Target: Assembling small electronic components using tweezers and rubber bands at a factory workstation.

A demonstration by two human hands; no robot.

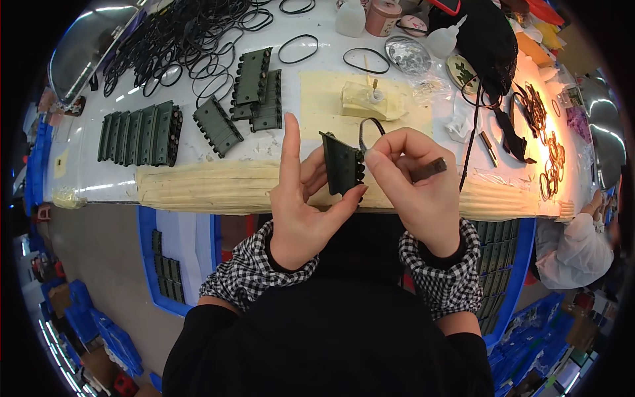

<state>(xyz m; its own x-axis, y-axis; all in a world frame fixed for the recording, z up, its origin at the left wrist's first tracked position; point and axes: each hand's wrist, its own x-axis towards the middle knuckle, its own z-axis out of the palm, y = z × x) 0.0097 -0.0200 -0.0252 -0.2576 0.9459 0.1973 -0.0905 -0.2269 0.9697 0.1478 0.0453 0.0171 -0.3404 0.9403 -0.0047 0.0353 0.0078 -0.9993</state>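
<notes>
Over the table's near edge, my left hand [303, 202] grips a dark green plastic part [342, 164] between thumb and fingers, its index finger pointing up. A row of dark knobs lines the part's right edge. My right hand [418, 185] is closed beside that edge, its thumb and forefinger pinching a thin black rubber band [362, 132] that loops upward. A short dark rod-shaped tool [430, 170] is tucked in the same hand's fingers. Whether the band touches the part is hidden by the fingertips. Similar green parts [218, 127] lie on the table to the left.
Green parts stand in a row [140, 135] at left. A heap of black rubber bands [178, 46] lies at the far left. A taped block [374, 100] sits ahead, with a foil dish [407, 54] beyond. Blue trays [147, 248] flank me below the table. Another person's sleeve [575, 251] shows at right.
</notes>
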